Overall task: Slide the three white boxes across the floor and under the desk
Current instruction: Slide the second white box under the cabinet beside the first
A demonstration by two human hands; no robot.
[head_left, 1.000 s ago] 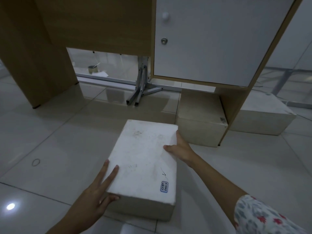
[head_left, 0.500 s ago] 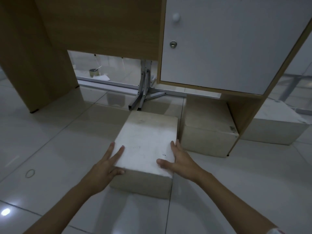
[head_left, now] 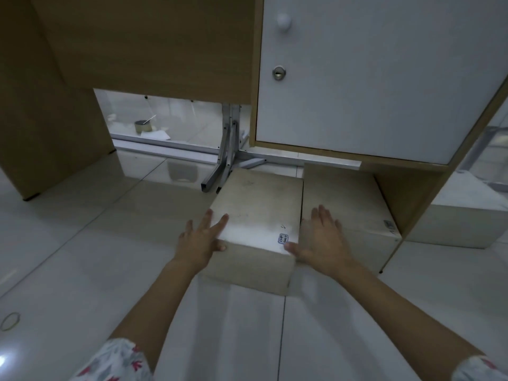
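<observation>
A white box [head_left: 258,213] with a small blue label lies on the tiled floor, its far end under the wooden desk [head_left: 154,45]. My left hand [head_left: 202,239] presses flat on its near left corner. My right hand [head_left: 323,240] rests at its near right corner, fingers spread over the seam with a second white box [head_left: 349,204] that sits tight against it beneath the white cabinet door [head_left: 371,78]. A third white box [head_left: 464,215] stands to the right, beyond the cabinet's side panel.
A metal desk leg [head_left: 225,158] with a floor rail stands just past the first box. The desk's left wooden side panel [head_left: 41,119] reaches the floor. A small tin and papers [head_left: 145,127] lie behind the desk. A rubber band [head_left: 9,321] lies at left.
The labelled box has slid forward under the desk and now lies flush against the second box. Both hands moved with it to its near corners.
</observation>
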